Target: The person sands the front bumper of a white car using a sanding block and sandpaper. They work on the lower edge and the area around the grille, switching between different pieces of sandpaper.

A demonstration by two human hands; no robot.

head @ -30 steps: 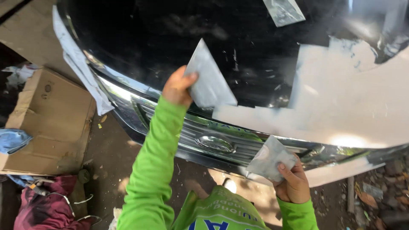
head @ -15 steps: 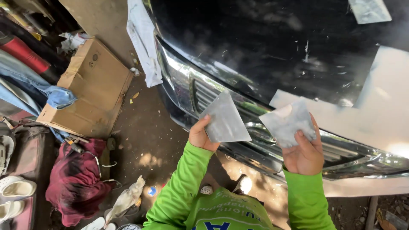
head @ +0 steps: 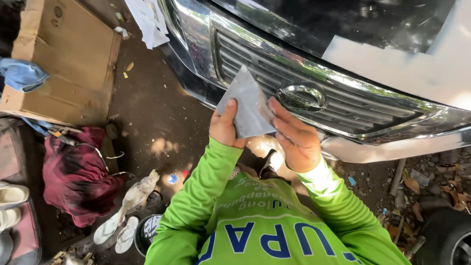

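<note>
We hold a grey sheet of sandpaper (head: 248,105) between both hands, in front of our chest and just short of the car's chrome grille (head: 343,105). Our left hand (head: 225,125) clamps the sheet's lower left edge, thumb up along its face and fingers hidden behind it. Our right hand (head: 294,140) meets the sheet from the right, fingertips laid on its lower right edge; whether they pinch it or only rest on it we cannot tell. The two hands sit close together with only the sheet between them, and neither is clearly nearer to it.

The sheet looks folded to a rough triangle. Its long axis runs from our hands up to a point aimed at the grille, so the paper lies above and ahead of both hands, its tip overlapping the grille's lower bars in this view. The oval emblem (head: 304,97) sits just right of the sheet, above our right fingers.

Beyond the grille, the dark bonnet (head: 319,22) carries a pale, dull patch (head: 417,64) toward its right side. Pale masking paper (head: 144,19) hangs by the headlight (head: 194,34) at the car's left corner. On the dirt ground to our left lie a flattened cardboard box (head: 68,59), a blue cloth (head: 22,74), a dark red bag (head: 76,174) and pale sandals (head: 117,230).
</note>
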